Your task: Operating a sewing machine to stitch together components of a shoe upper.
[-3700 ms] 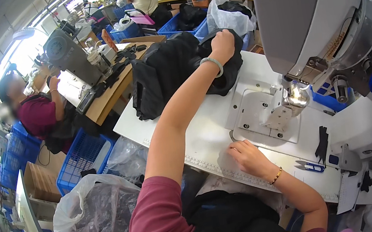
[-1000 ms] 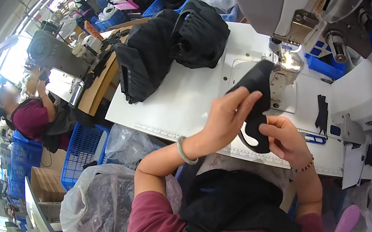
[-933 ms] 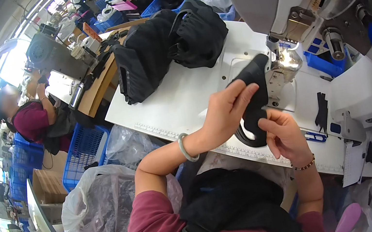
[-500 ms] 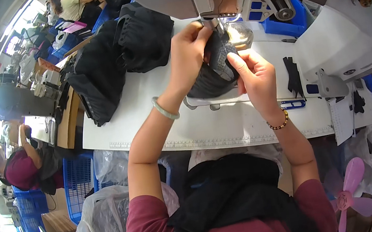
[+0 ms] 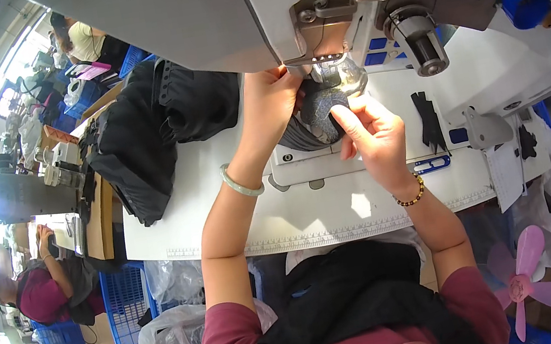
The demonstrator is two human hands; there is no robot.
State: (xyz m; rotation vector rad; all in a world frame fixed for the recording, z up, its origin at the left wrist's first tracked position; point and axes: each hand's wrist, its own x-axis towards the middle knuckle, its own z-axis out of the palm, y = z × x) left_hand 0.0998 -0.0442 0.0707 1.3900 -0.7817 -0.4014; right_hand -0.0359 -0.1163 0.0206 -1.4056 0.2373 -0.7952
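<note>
A dark fabric piece [image 5: 319, 115] with a greyish patch lies beneath the head of a sewing machine [image 5: 326, 14]. My left hand [image 5: 269, 100] pinches its upper left edge close to the needle area; the fingertips are partly hidden there. On the right side of the fabric, my right hand [image 5: 372, 128] holds the edge between thumb and bent fingers. A pale bangle circles my left wrist, a beaded bracelet my right.
Black garments [image 5: 139, 140] are heaped on the white table [image 5: 247, 220] at left. Black strips [image 5: 429, 121] and a blue thread snipper [image 5: 431, 165] lie at right. A pink fan [image 5: 521, 287] stands lower right. Two people work at far left.
The view has tilted, so the machine head looks larger and lower. Both hands stay on the fabric, which now sits flatter under the machine head.
</note>
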